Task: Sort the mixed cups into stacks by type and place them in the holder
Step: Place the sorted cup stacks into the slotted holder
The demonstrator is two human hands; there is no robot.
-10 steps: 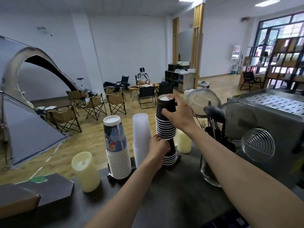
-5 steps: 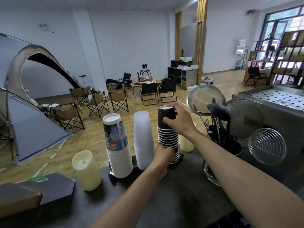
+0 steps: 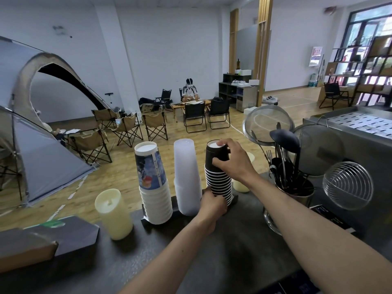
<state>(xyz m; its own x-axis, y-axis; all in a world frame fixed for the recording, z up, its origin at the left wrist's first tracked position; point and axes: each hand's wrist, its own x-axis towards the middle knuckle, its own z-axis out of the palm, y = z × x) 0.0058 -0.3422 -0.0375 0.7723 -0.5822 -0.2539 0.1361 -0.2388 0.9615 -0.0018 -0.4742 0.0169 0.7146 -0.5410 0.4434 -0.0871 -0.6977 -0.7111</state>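
- No writing is legible; the printed white cup stack, centre-left, shows only a blue picture.
- Black cup stack stands centre frame in the holder, beside the clear cup stack.
- Right hand grips the stack's top; left hand curls around its base.
- Utensil crock stands to the right.

Both hands on the black cup stack: right hand grips the top cup, left hand holds the base in the holder.

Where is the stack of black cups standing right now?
In the head view, the black cup stack stands at the holder's right end, beside the translucent cup stack, gripped by both hands: left hand low, right hand high.
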